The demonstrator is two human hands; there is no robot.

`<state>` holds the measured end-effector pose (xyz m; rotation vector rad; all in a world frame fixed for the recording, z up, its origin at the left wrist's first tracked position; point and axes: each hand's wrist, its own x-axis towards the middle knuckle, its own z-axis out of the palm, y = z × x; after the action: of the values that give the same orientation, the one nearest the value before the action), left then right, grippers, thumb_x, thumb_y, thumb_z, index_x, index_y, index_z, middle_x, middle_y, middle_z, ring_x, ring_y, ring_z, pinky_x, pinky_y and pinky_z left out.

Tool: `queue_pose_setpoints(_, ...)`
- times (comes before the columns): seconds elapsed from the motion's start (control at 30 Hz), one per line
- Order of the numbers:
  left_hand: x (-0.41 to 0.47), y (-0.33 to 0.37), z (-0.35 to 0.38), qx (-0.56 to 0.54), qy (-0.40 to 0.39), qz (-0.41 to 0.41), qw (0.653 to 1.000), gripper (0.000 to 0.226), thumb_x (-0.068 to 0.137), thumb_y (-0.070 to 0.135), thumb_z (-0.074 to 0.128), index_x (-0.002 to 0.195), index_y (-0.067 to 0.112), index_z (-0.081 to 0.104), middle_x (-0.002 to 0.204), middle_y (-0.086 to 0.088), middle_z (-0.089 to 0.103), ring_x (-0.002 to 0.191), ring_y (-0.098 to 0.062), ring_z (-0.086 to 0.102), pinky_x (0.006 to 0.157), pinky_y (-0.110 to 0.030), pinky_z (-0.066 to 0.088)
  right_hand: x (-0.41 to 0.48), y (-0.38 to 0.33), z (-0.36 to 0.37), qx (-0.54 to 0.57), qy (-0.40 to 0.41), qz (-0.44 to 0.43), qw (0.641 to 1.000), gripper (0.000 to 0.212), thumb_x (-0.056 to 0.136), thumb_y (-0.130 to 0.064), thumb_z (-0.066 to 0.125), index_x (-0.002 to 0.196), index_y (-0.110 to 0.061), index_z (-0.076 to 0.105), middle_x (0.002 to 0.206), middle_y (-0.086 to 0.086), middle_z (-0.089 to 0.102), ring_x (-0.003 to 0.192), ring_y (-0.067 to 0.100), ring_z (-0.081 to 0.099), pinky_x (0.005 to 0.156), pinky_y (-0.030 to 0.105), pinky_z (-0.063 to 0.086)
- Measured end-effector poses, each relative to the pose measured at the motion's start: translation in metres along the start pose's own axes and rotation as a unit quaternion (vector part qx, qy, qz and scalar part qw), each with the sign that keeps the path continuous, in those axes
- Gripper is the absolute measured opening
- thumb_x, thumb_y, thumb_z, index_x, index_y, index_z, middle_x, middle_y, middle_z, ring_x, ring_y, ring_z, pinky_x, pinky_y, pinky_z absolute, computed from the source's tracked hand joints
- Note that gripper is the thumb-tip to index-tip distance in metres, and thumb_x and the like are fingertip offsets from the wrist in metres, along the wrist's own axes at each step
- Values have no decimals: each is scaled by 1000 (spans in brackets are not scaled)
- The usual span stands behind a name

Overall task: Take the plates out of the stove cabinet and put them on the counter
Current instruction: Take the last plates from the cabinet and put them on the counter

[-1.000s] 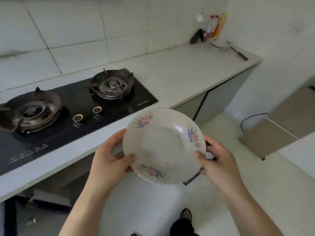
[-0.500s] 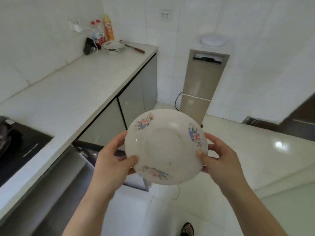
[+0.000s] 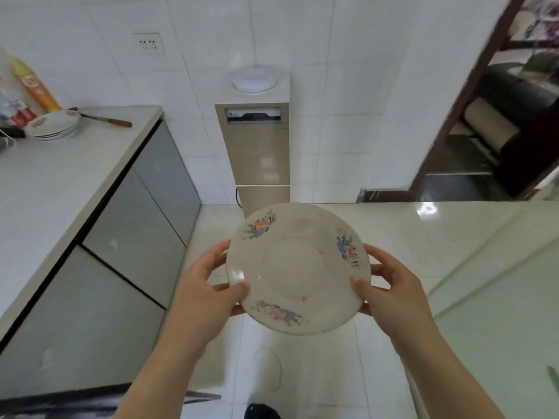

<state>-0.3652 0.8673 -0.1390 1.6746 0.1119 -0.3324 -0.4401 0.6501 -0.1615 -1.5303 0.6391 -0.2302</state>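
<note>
I hold a white plate (image 3: 298,267) with flower prints on its rim in front of me, above the floor. My left hand (image 3: 208,291) grips its left edge with the thumb on top. My right hand (image 3: 390,291) grips its right edge the same way. The white counter (image 3: 60,182) runs along the left. At its far end lies a stack of similar flowered plates (image 3: 53,125). The stove and its cabinet are out of view.
A knife with a wooden handle (image 3: 106,119) lies beside the stacked plates, with bottles (image 3: 36,86) behind them. Grey cabinet doors (image 3: 136,213) sit under the counter. A beige appliance (image 3: 257,155) stands against the far wall. A doorway (image 3: 499,116) opens on the right.
The view has swung right, away from the stove, toward the counter's far end and the back wall. The plate stays held in both hands the same way.
</note>
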Motion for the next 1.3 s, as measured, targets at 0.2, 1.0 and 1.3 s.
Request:
queue_pose_setpoints(0.2,82,15,-6,-14,13,-8,1000,64,77,-13,62,124,29,53,118,15,56,74,-14,71,54,-27,57,80,-20,38,-15,-17,-1,1000,50,83,1,62,124,-27,55,97,0,63,69,7,68,50,22,54)
queue_pose_setpoints(1.0,417,100,-174,-126,219,-38,967,64,78,-11,62,128,27,50,122,14,54,71,-6,70,52,-24,56,417,-130,375,-76,-264,-12,961,44,84,4,59,118,-25,58,100,3,63,63,3,67,47,19,51)
queue_pose_setpoints(1.3,552,148,-223,-128,304,-11,944,58,77,-14,60,114,30,56,118,11,57,68,0,69,50,-24,55,550,-183,510,-88,-344,-43,934,44,84,-2,62,116,-33,56,98,-2,63,69,11,67,47,18,52)
